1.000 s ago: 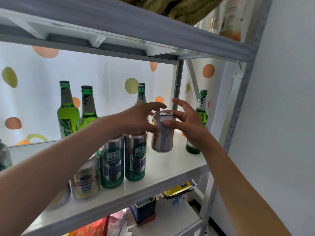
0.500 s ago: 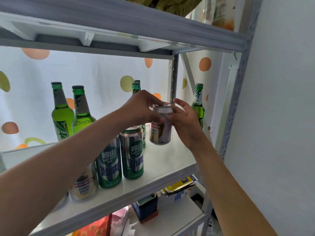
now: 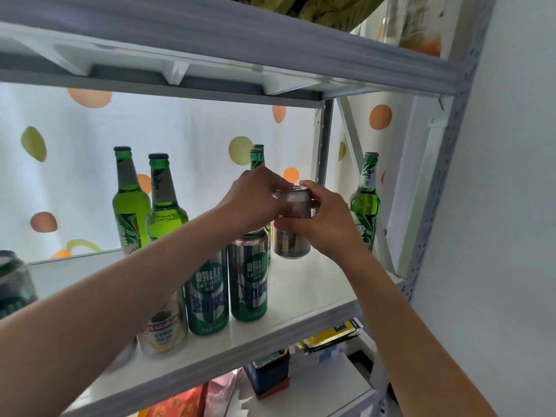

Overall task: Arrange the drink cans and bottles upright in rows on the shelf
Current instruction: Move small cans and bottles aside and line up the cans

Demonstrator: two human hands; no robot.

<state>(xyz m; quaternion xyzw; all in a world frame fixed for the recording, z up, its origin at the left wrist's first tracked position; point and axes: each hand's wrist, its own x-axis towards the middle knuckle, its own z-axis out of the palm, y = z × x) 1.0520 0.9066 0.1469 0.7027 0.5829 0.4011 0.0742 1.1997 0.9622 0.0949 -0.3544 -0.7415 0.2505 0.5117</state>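
Note:
A small silver can [image 3: 293, 239] is held upright just above the white shelf [image 3: 307, 293], right of the can row. My left hand [image 3: 255, 200] grips its top from the left and my right hand [image 3: 325, 221] wraps its side from the right. Two tall green cans [image 3: 248, 278] stand at the shelf front, with a shorter silver can [image 3: 164, 329] to their left. Green bottles stand behind: two at the left [image 3: 164, 206], two behind my left hand [image 3: 257, 156], one at the right [image 3: 365, 203].
The upper shelf board [image 3: 240, 34] hangs close overhead. A grey post [image 3: 436, 191] and wall bound the right side. A dark can [image 3: 12, 281] sits at the far left edge. Boxes and packets [image 3: 328, 335] lie on the lower shelf.
Both hands have closed round the silver can and carried it a little farther back over the shelf. My left hand went from fingertips touching it to gripping its top.

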